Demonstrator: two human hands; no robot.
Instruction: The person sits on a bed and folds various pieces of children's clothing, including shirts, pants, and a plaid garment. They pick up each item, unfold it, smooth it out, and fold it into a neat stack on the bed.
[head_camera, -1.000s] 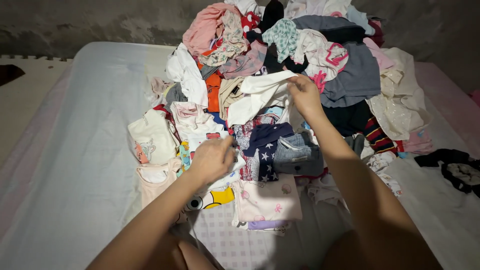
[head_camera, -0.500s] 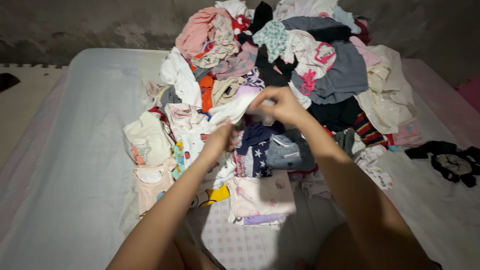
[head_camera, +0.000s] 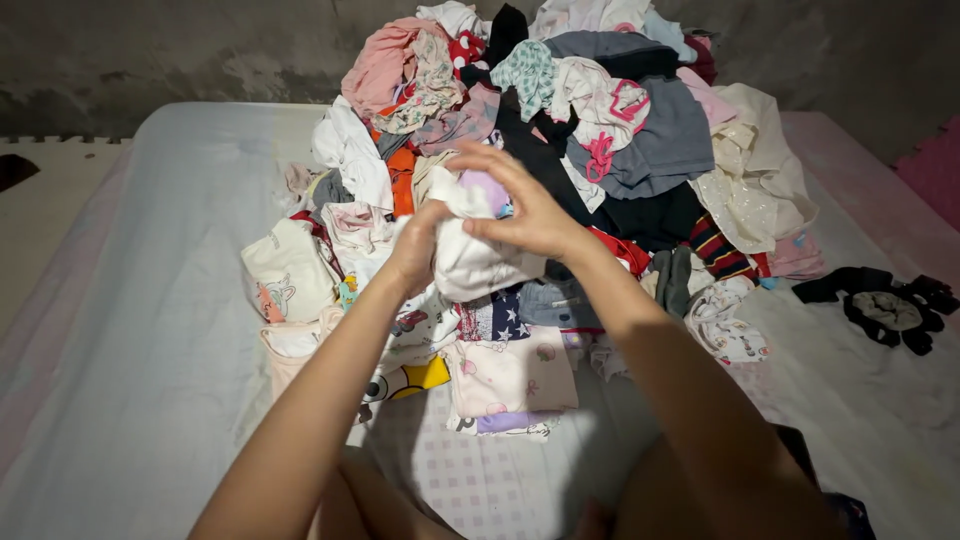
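Your left hand (head_camera: 418, 243) and right hand (head_camera: 528, 205) both clamp a bunched white cotton garment (head_camera: 478, 262), lifted above the bed (head_camera: 150, 300). A big heap of mixed coloured clothes (head_camera: 600, 120) lies just beyond.

Home, likely a bedroom: bed (head_camera: 150, 300) with a pale sheet, big heap of mixed clothes (head_camera: 560, 150) dumped on it, foam floor mat (head_camera: 50, 200) beside the bed, rough bare grey wall (head_camera: 180, 50) behind.

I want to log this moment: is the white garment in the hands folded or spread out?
Folded, or bunched: the white garment is a compact bundle between the left hand and right hand, above the clothes pile.
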